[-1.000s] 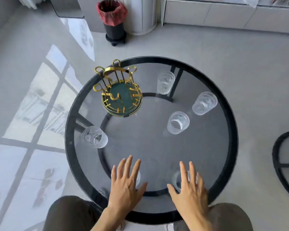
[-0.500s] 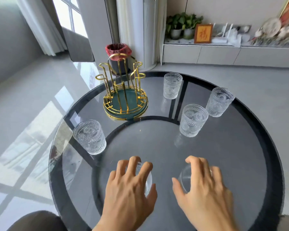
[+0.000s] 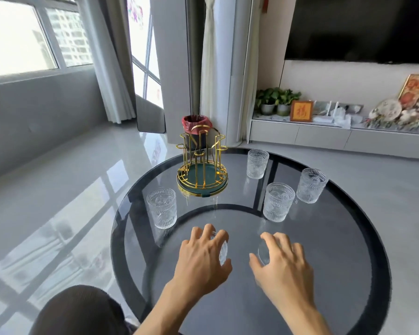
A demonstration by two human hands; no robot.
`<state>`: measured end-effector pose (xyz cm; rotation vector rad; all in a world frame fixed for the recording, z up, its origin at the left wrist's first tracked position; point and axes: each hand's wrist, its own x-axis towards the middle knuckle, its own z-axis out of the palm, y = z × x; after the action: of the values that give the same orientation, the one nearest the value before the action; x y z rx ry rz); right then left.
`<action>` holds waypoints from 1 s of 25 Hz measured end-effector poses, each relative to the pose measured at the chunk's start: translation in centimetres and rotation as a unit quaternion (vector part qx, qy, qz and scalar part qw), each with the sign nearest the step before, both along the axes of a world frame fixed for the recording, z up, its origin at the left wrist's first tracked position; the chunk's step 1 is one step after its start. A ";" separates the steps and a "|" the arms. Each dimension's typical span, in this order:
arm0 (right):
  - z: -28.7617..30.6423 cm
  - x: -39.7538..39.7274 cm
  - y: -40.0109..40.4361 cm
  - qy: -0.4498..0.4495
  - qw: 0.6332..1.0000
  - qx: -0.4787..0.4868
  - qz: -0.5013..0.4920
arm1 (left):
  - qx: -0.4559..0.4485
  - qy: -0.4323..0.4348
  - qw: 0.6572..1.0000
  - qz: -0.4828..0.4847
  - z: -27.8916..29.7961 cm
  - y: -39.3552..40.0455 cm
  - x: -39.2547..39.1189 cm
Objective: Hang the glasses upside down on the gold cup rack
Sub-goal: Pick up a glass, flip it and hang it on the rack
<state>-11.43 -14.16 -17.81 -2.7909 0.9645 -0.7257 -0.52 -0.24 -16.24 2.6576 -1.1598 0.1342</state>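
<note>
Low in the frame, the left hand point(image 3: 201, 258) curls over a glass point(image 3: 222, 250), fingers wrapped on its rim and sides. The right hand point(image 3: 279, 263) is cupped likewise on a second glass point(image 3: 263, 253). Both glasses stand upright on the round glass table point(image 3: 336, 274); whether either is lifted cannot be told. The gold cup rack point(image 3: 202, 168) stands at upper centre, close to the table's far rim, its hooks bare. Four more glasses stand upright: one mid-left point(image 3: 161, 207) near the left rim, three at right point(image 3: 257, 163) point(image 3: 278, 201) point(image 3: 311, 185). Open tabletop lies between hands and rack.
</note>
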 end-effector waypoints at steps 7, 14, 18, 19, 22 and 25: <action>-0.1 0.6 -1.3 0.026 0.999 0.019 0.005 | 0.019 0.065 0.993 -0.093 0.4 0.9 1.9; 3.2 3.6 -3.4 0.017 0.995 0.035 0.095 | -0.150 0.166 0.972 -0.070 2.3 1.4 5.1; 6.1 6.3 0.1 -0.269 0.939 0.110 0.183 | -0.328 0.235 0.912 -0.068 5.8 1.2 7.3; 6.5 7.1 1.1 -0.283 0.921 0.191 0.188 | -0.381 0.249 0.888 -0.066 6.6 1.1 7.9; 6.9 10.1 2.3 -0.250 0.783 0.546 0.160 | -0.478 0.256 0.838 -0.067 8.5 0.5 9.7; 7.7 13.2 1.7 -0.284 0.504 0.798 0.168 | -0.462 0.256 0.842 -0.110 9.3 -0.5 11.1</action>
<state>1.73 -12.44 -10.10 -0.8460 0.3773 -0.2479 10.59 -0.71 -6.91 1.5571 -0.8764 -0.0539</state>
